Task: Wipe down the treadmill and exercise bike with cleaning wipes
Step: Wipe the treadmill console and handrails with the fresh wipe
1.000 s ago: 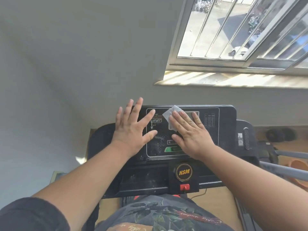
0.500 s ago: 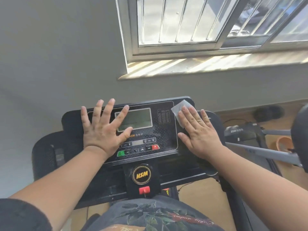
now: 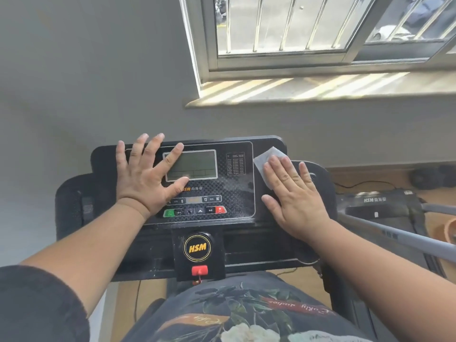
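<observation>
Half the wipe (image 3: 265,159) under right hand (image 3: 293,196)

The person wore a dark short sleeve (image 3: 37,307), visible on the left arm only (the right forearm was bare throughout the view). Both hands carried no gloves, rings or watch. The torso garment (image 3: 246,314) was dark, printed with white flowers, green leaves and red script.

Black treadmill console (image 3: 237,193), white wipe (image 3: 266,159) flat on its right side beside the display (image 3: 195,166).

Bright window (image 3: 283,25) daylight; edge distortion
</observation>
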